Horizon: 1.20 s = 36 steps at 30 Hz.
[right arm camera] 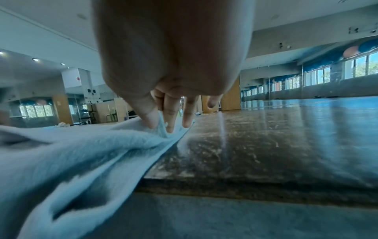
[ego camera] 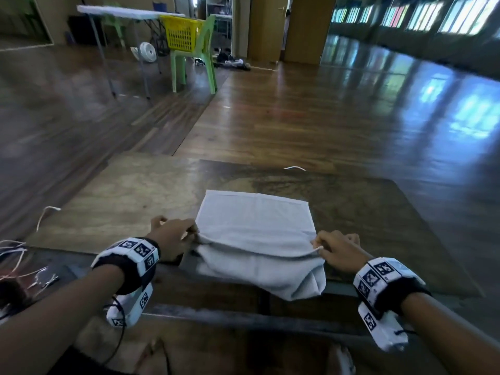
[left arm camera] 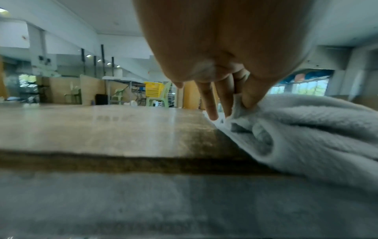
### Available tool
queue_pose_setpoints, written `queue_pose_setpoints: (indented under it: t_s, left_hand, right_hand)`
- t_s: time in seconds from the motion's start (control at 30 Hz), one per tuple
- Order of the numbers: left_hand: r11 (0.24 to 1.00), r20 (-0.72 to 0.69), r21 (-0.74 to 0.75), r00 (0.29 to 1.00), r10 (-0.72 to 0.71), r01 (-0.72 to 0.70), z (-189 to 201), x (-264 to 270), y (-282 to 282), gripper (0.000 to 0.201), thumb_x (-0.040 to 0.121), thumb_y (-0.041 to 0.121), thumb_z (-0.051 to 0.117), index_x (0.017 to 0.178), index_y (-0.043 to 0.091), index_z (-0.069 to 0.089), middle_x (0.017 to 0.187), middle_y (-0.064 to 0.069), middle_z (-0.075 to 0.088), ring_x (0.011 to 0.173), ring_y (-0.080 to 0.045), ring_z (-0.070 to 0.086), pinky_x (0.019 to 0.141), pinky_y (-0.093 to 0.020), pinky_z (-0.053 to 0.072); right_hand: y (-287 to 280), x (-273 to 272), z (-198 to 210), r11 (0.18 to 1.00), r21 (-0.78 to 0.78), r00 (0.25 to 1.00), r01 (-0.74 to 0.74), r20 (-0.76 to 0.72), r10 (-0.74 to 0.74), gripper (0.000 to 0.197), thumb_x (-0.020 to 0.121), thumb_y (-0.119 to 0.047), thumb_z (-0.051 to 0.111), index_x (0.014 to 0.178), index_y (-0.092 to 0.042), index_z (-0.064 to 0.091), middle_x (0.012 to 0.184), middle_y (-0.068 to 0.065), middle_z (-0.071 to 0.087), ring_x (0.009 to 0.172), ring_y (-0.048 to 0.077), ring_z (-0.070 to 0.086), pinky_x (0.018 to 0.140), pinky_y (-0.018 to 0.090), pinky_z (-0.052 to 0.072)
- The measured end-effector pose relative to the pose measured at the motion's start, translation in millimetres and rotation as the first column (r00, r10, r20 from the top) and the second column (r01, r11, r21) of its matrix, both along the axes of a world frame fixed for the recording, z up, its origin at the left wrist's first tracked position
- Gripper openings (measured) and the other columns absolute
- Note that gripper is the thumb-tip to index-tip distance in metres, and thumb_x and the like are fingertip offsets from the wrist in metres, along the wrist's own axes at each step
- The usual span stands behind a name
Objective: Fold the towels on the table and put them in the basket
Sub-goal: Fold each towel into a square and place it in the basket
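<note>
A pale grey towel [ego camera: 257, 226] lies on the dark wooden table [ego camera: 378, 212], its near part hanging over the front edge. My left hand [ego camera: 193, 231] pinches the towel's left edge; the left wrist view shows thumb and fingers [left arm camera: 229, 106] closed on the cloth [left arm camera: 306, 129]. My right hand [ego camera: 320, 246] pinches the right edge at a raised fold; in the right wrist view thumb and forefinger [right arm camera: 169, 121] grip the towel [right arm camera: 81, 153]. A yellow basket [ego camera: 182, 32] sits on a green chair [ego camera: 197, 58] far across the room.
A white folding table [ego camera: 121, 12] stands beside the chair, and a small white fan [ego camera: 147, 51] sits on the floor. White cables [ego camera: 16, 255] lie at the table's left end. Glossy wooden floor [ego camera: 324, 117] stretches between table and chair.
</note>
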<state>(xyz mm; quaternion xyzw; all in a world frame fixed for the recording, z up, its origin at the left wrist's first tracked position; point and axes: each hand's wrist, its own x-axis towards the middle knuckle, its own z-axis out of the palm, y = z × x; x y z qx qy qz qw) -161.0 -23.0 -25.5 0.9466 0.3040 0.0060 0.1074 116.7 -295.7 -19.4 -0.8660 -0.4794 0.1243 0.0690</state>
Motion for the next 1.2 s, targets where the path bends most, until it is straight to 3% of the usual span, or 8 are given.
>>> queue_pose_setpoints:
  t_s: [0.2, 0.3, 0.4, 0.5, 0.8, 0.9, 1.03, 1.2]
  left_hand:
    - [0.989, -0.197, -0.004, 0.969, -0.146, 0.149, 21.6, -0.6, 3.8, 0.009, 0.095, 0.03, 0.039, 0.092, 0.033, 0.047, 0.096, 0.013, 0.06, 0.094, -0.008, 0.052, 0.095, -0.036, 0.015]
    - [0.998, -0.063, -0.027, 0.996, -0.066, 0.064, 28.6, 12.1, 17.3, 0.01, 0.094, 0.027, 0.042, 0.089, 0.031, 0.049, 0.094, 0.008, 0.062, 0.092, -0.014, 0.054, 0.089, -0.031, 0.018]
    - [0.998, 0.133, -0.068, 0.991, 0.026, -0.017, 29.5, 32.4, 39.9, 0.015, 0.091, 0.024, 0.051, 0.079, 0.033, 0.049, 0.09, 0.007, 0.063, 0.095, -0.02, 0.058, 0.097, -0.035, 0.027]
    - [0.994, 0.174, 0.041, 0.98, 0.094, -0.102, 25.2, 57.1, 58.7, 0.009, 0.091, 0.027, 0.051, 0.091, 0.028, 0.061, 0.096, 0.007, 0.065, 0.1, -0.018, 0.057, 0.098, -0.036, 0.022]
    - [0.993, -0.049, 0.107, 0.997, 0.063, -0.057, -9.5, 99.1, 92.7, 0.007, 0.088, 0.033, 0.057, 0.089, 0.03, 0.063, 0.097, 0.013, 0.06, 0.099, -0.015, 0.056, 0.099, -0.038, 0.021]
    - [0.998, 0.0, 0.056, 1.0, 0.012, -0.012, -13.8, 98.7, 99.6, 0.004, 0.085, 0.034, 0.061, 0.084, 0.031, 0.059, 0.094, 0.013, 0.06, 0.096, -0.014, 0.056, 0.099, -0.036, 0.022]
    - [0.995, -0.047, 0.081, 0.997, -0.058, 0.062, -9.0, 99.6, 103.5, 0.008, 0.083, 0.036, 0.063, 0.08, 0.03, 0.058, 0.091, 0.011, 0.058, 0.091, -0.014, 0.057, 0.099, -0.037, 0.031]
    - [0.996, -0.036, 0.037, 0.996, -0.077, 0.078, 0.1, 94.2, 99.7, 0.012, 0.081, 0.038, 0.065, 0.079, 0.028, 0.059, 0.083, 0.011, 0.059, 0.082, -0.013, 0.055, 0.086, -0.033, 0.039]
  right_hand:
    - [-2.4, 4.5, 14.7, 0.998, -0.035, 0.996, -0.047, -0.079, 0.044, 0.013, 0.089, -0.023, 0.047, 0.085, -0.033, 0.053, 0.08, -0.013, 0.058, 0.088, 0.006, 0.053, 0.093, 0.033, 0.024]
    - [10.9, 19.6, 20.0, 0.997, 0.073, 0.994, 0.036, -0.104, -0.029, 0.014, 0.09, -0.026, 0.05, 0.079, -0.036, 0.05, 0.084, -0.018, 0.06, 0.091, 0.008, 0.057, 0.101, 0.041, 0.03]
    - [32.1, 38.9, 25.6, 0.969, 0.18, 0.984, 0.171, -0.086, -0.158, 0.011, 0.088, -0.025, 0.053, 0.08, -0.032, 0.054, 0.085, -0.014, 0.062, 0.093, 0.013, 0.058, 0.1, 0.04, 0.03]
    - [57.0, 59.9, 24.3, 0.937, 0.257, 0.97, 0.238, -0.116, -0.215, 0.013, 0.085, -0.022, 0.055, 0.075, -0.03, 0.056, 0.082, -0.012, 0.063, 0.092, 0.017, 0.058, 0.098, 0.045, 0.037]
    - [101.2, 90.9, -7.2, 0.98, 0.044, 0.981, 0.195, -0.022, -0.194, 0.003, 0.085, -0.026, 0.059, 0.085, -0.025, 0.062, 0.088, -0.013, 0.06, 0.095, 0.012, 0.05, 0.097, 0.039, 0.025]
    - [103.8, 96.7, -13.3, 0.991, 0.039, 0.992, 0.127, -0.024, -0.126, 0.006, 0.083, -0.024, 0.062, 0.085, -0.018, 0.063, 0.081, -0.019, 0.05, 0.089, 0.01, 0.049, 0.099, 0.042, 0.033]
    - [103.6, 96.2, -8.9, 0.997, 0.024, 0.996, 0.073, -0.06, -0.071, 0.007, 0.082, -0.022, 0.063, 0.086, -0.016, 0.062, 0.079, -0.016, 0.054, 0.086, 0.013, 0.056, 0.094, 0.04, 0.042]
    - [104.7, 91.2, -2.7, 0.999, -0.018, 0.997, 0.043, -0.059, -0.044, 0.02, 0.081, -0.017, 0.063, 0.101, -0.017, 0.063, 0.084, -0.01, 0.056, 0.089, 0.015, 0.058, 0.093, 0.038, 0.045]
